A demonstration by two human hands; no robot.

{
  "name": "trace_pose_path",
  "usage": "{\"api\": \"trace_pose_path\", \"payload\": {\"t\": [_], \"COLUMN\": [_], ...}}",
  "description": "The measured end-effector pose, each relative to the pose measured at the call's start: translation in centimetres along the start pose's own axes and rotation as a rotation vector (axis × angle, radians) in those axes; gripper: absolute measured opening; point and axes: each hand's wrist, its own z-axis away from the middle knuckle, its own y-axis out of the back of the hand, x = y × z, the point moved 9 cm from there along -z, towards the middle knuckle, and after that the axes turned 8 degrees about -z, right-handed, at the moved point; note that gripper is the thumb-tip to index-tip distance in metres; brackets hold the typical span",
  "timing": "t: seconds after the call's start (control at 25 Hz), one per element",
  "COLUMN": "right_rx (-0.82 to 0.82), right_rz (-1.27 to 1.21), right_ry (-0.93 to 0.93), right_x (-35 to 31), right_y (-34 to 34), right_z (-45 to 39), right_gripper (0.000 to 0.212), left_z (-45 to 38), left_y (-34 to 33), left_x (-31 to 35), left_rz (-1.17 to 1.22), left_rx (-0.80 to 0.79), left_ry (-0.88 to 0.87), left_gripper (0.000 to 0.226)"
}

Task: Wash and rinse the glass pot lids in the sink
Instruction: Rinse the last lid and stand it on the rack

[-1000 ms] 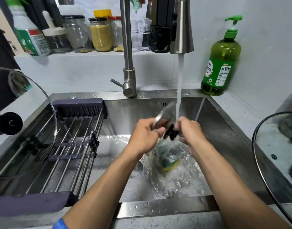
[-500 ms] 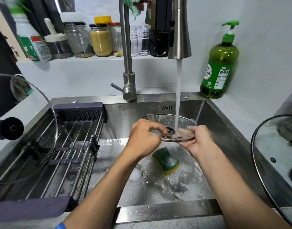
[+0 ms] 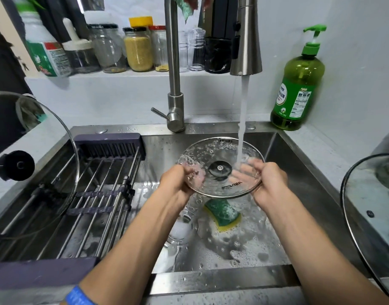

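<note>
Tilted up from its flatter position half a second ago, the small round glass pot lid (image 3: pixel 220 167) is now facing the camera with its underside, its rim plane leaning toward the person and its black centre fitting (image 3: pixel 219 169) in plain sight. Both hands are holding it above the steel sink (image 3: pixel 299 164), the left hand (image 3: pixel 177 183) curling its fingers round the lid's left edge and the right hand (image 3: pixel 269 182) gripping the right edge, its fingers (image 3: pixel 238 176) showing through the glass. Water from the steel pull-down faucet (image 3: pixel 246 40) is falling in a stream (image 3: pixel 242 119) onto the right half of the lid.

Below the lid, a green and yellow sponge (image 3: pixel 223 213) is lying in the foamy water on the sink floor. A second glass lid with a black knob (image 3: pixel 33 150) is standing nearly upright on the wire drying rack (image 3: pixel 96 194) spanning the sink's left half. A larger dark-rimmed glass lid (image 3: pixel 369 205) is resting on the bench (image 3: pixel 321 146) at right, partly out of frame.

A green pump bottle of dish soap (image 3: pixel 298 84), holding liquid to near its shoulder, is standing at the sink's back right corner. On the shelf (image 3: pixel 145 73) behind the faucet, a glass jar of yellow grain (image 3: pixel 138 49) is sitting nearly full between a clear jar (image 3: pixel 107 48) and a red-lidded jar (image 3: pixel 160 48) that each hold only a little at the bottom.
</note>
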Motion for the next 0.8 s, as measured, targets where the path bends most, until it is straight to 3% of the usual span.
{"api": "trace_pose_path", "payload": {"t": [0.08,0.24,0.44,0.52,0.64,0.8], "right_rx": [-0.071,-0.186,-0.235,-0.220,-0.134,0.035], "right_rz": [-0.042,-0.142,-0.097,-0.011,0.152,0.266], "right_ry": [-0.083,-0.169,-0.107,-0.026,0.027,0.082], "right_x": [1.1,2.3,1.8,1.2,0.8,-0.4], "right_y": [-0.8,-2.1,-2.6,-2.8,-1.8,0.2], "right_z": [0.2,0.4,0.3,0.1,0.1,-0.4], "right_gripper": [0.017,0.023,0.037,0.036,0.030,0.010], "left_z": [0.2,1.1,1.1,0.8,0.4,0.6], "left_y": [-0.4,-1.5,-0.8,-0.8,-0.8,-1.0], "left_x": [0.8,0.4,0.4,0.0,-0.4,-0.5], "left_rz": [0.106,0.068,0.108,0.134,0.073,-0.067], "left_rx": [-0.019,-0.015,0.049,0.011,-0.048,-0.052], "left_ry": [-0.084,-0.142,-0.127,-0.055,0.026,0.037], "left_gripper": [0.023,0.023,0.024,0.014,0.019,0.016]}}
